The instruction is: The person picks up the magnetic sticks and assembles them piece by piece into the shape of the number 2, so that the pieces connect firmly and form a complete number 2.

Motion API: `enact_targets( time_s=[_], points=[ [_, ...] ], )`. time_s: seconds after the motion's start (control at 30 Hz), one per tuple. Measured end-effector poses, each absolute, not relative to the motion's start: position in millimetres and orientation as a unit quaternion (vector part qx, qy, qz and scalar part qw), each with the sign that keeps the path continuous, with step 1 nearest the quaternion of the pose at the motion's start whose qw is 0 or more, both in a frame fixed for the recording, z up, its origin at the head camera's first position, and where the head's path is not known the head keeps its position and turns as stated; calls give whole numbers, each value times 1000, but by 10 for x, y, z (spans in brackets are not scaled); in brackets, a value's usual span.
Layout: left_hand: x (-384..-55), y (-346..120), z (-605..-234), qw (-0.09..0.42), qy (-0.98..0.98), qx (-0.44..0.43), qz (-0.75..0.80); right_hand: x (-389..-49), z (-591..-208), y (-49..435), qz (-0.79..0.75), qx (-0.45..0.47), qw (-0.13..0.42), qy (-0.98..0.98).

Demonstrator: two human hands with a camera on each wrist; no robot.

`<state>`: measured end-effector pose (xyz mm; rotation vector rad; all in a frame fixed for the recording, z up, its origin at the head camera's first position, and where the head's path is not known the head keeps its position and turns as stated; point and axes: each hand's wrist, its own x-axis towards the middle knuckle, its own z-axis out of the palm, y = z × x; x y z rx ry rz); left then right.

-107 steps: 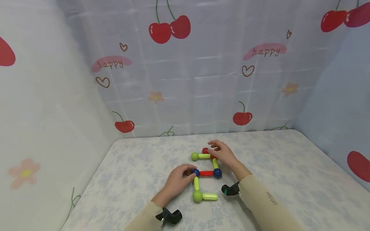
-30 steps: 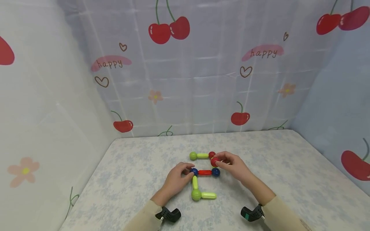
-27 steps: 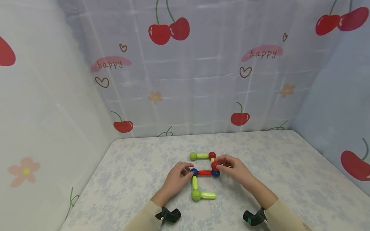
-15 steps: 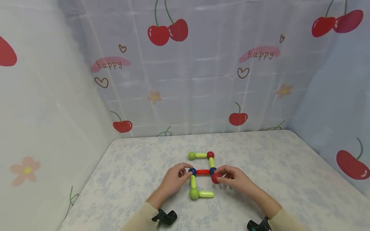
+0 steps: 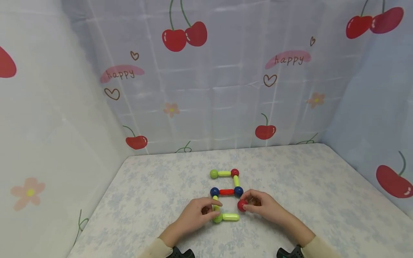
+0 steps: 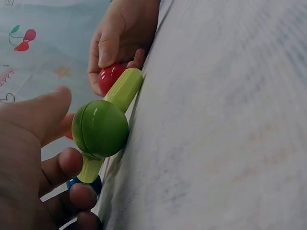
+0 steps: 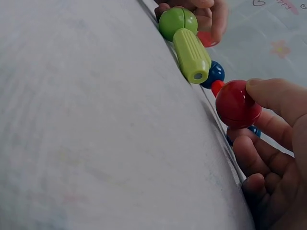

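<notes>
My right hand [image 5: 262, 208] pinches a red ball [image 5: 242, 205] between thumb and fingers, just below the right blue ball [image 5: 238, 191]. My left hand [image 5: 196, 215] lies around the front green ball [image 6: 100, 128], thumb straight and tip a little apart from it in the left wrist view. From that ball a yellow-green stick [image 5: 231, 217] points right, its free end facing the red ball. Another stick leads back to the left blue ball [image 5: 214, 192], which a red stick [image 5: 227, 192] joins to the right blue ball. The left fingers hide part of this stick.
Farther back, a yellow-green stick [image 5: 236, 181] runs from the right blue ball to another red ball [image 5: 235, 173]. A stick [image 5: 224, 173] links that to a far green ball [image 5: 214, 174]. Behind the pale table [image 5: 155, 179] hangs a cherry-printed curtain [image 5: 226, 89].
My right hand has brought the red ball from the far end of the shape toward me. My left hand has left the left blue ball and moved down to the front green ball.
</notes>
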<state>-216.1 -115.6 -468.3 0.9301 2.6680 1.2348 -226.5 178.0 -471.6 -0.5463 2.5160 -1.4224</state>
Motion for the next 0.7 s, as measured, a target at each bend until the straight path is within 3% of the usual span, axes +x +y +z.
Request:
enact_targets(
  time_s=[0.43, 0.7],
  points=[
    [-2234, -1224, -4765, 58, 847, 313, 424, -2269, -4724, 1795, -452, -213, 79, 862],
    [-2251, -1250, -4832, 75, 837, 317, 440, -2245, -4752, 1848, -462, -245, 94, 847]
  ],
)
